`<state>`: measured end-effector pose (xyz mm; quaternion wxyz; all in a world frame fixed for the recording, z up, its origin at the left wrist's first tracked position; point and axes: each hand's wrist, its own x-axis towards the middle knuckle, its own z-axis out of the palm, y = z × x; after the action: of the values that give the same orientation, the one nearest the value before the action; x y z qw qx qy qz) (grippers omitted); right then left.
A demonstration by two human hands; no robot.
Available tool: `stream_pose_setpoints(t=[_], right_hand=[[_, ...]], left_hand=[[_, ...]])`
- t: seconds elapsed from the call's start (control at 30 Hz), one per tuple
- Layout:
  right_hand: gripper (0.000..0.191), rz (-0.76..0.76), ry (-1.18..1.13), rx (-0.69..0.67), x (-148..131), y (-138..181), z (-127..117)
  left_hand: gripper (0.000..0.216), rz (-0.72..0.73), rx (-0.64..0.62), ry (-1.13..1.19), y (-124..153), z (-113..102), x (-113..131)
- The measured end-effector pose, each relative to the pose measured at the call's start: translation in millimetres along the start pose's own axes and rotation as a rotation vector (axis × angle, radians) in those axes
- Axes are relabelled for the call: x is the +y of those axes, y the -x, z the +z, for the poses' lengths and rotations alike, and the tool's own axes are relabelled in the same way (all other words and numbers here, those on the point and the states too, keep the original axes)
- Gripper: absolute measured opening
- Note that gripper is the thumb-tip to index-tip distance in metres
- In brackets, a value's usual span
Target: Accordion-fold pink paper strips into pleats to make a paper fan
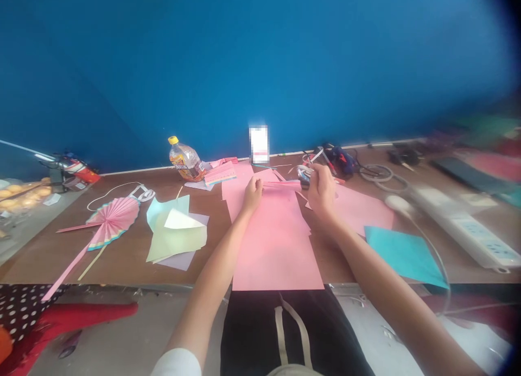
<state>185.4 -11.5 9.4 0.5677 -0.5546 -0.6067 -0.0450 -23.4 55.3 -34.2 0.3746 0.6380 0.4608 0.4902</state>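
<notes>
My left hand (253,193) pinches one end of a narrow folded pink paper strip (281,185) held just above the table. My right hand (321,189) is closed round the other end and also grips a small dark and white tool (304,176), perhaps a stapler. Under both hands lies a large pink paper sheet (277,246) that reaches the near table edge. More pink sheets (358,210) lie to the right of it.
On the brown table: a pleated pink paper fan (112,220) at left, pale green and white sheets (175,235), a turquoise sheet (405,254), a tipped bottle (186,160), a white power strip (468,229) with cables, a glue gun (340,160). A blue wall stands behind.
</notes>
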Motion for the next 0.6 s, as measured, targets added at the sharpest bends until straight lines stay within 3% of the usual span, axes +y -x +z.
stream_pose_setpoints(t=[0.17,0.43,0.6], right_hand=[[0.029,-0.030,-0.028,-0.073,7,5,7],[0.034,-0.208,0.127,-0.255,6,8,18],[0.039,-0.305,0.246,-0.407,-6,7,13]], left_hand=[[0.026,0.024,-0.047,0.078,-4,-2,-2],[0.026,0.111,-0.109,0.256,-2,3,7],[0.027,0.121,-0.063,0.270,1,6,12]])
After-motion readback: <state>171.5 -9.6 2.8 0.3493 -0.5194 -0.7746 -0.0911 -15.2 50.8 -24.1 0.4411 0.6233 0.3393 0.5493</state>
